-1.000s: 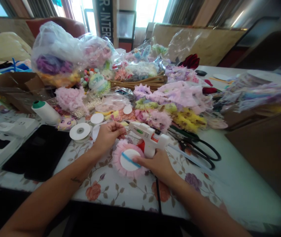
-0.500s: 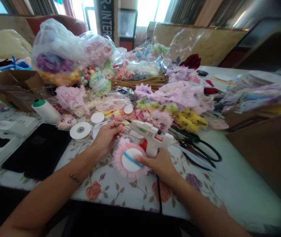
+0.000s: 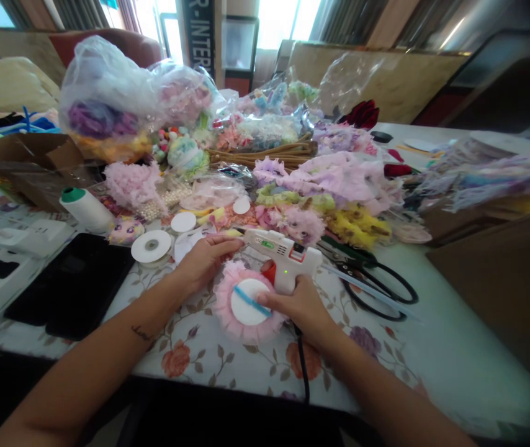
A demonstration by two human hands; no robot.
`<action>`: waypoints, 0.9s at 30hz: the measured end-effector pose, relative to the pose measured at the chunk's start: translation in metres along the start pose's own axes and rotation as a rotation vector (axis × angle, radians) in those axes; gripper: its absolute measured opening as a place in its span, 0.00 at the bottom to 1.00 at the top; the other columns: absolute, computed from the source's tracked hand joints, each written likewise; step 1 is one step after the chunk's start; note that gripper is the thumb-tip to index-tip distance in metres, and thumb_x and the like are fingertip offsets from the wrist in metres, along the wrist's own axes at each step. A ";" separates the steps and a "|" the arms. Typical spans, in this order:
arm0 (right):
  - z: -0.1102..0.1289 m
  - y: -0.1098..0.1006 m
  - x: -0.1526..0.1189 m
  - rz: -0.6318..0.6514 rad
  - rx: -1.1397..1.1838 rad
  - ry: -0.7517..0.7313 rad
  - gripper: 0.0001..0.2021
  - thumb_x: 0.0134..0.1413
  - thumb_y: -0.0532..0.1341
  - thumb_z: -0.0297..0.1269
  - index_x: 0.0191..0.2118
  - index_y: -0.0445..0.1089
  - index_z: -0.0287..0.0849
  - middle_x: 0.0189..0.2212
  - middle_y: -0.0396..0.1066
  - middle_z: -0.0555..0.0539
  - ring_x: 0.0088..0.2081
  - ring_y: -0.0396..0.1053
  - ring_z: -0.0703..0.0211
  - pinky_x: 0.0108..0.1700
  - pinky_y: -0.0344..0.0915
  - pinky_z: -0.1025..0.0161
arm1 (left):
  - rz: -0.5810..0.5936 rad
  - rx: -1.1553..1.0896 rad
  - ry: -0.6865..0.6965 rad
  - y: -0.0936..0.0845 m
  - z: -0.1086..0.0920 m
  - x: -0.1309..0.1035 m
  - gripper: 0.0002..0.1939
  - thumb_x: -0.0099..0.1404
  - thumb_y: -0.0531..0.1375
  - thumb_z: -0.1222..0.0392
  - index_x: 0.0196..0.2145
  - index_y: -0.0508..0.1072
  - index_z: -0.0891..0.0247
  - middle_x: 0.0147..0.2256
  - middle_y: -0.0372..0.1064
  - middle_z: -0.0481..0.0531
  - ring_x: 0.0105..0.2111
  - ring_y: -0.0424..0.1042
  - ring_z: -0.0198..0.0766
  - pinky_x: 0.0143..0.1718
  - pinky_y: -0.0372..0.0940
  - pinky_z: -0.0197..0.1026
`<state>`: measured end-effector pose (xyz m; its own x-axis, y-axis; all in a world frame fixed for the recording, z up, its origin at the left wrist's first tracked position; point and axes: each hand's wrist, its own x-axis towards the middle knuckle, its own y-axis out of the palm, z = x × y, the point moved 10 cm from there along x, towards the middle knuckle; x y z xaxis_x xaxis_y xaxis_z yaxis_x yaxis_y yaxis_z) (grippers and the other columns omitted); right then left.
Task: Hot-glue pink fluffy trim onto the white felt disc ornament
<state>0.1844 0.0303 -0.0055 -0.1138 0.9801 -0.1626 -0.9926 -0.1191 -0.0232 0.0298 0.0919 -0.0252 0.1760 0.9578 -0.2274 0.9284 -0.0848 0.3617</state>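
Observation:
My right hand point(image 3: 300, 310) is closed around the handle of a white hot glue gun point(image 3: 277, 248), its nozzle pointing left and a clear glue stick point(image 3: 367, 288) poking out behind. The thumb of that hand reaches over a pink ruffled rosette point(image 3: 225, 310), which has a white round centre point(image 3: 241, 308) with a blue strip point(image 3: 249, 298) across it. At the nozzle tip, my left hand point(image 3: 206, 261) has its fingertips drawn together; what lies between them, if anything, is too small to make out.
Black-handled scissors point(image 3: 381, 282) lie right of the glue gun. To the left are a ribbon spool point(image 3: 152, 247), a thread cone point(image 3: 87, 210), a black phone-like slab point(image 3: 69, 282) and a power strip point(image 3: 32, 242). Bagged trims point(image 3: 107, 99) pile up behind; a cardboard box point(image 3: 502, 261) stands right.
My left hand has moved slightly right, its fingers reaching to the nozzle tip. The glue gun has shifted a little left and down in my right hand. The rosette has barely moved.

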 end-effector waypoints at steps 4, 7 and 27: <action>-0.001 0.000 0.000 -0.001 -0.003 0.004 0.24 0.32 0.75 0.45 0.37 0.72 0.43 0.31 0.76 0.49 0.35 0.73 0.52 0.38 0.71 0.56 | -0.104 -0.053 -0.004 -0.013 0.001 0.003 0.08 0.47 0.72 0.62 0.25 0.79 0.67 0.23 0.70 0.49 0.22 0.61 0.28 0.23 0.58 0.32; -0.001 -0.004 0.000 -0.023 0.005 0.012 0.24 0.32 0.75 0.45 0.38 0.72 0.43 0.31 0.76 0.49 0.35 0.74 0.51 0.38 0.71 0.56 | -0.192 -0.163 0.063 -0.028 -0.017 0.003 0.07 0.48 0.71 0.66 0.23 0.75 0.68 0.22 0.68 0.48 0.21 0.61 0.25 0.21 0.56 0.28; 0.004 -0.014 -0.001 -0.077 0.057 0.002 0.24 0.29 0.76 0.42 0.37 0.73 0.43 0.31 0.76 0.49 0.35 0.74 0.51 0.38 0.71 0.57 | -0.097 0.087 0.107 -0.020 -0.021 0.002 0.15 0.45 0.73 0.57 0.30 0.79 0.67 0.27 0.77 0.54 0.26 0.72 0.34 0.30 0.67 0.36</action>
<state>0.1980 0.0314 -0.0012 -0.0369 0.9858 -0.1641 -0.9992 -0.0341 0.0202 0.0050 0.1013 -0.0133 0.0524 0.9860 -0.1582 0.9651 -0.0093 0.2617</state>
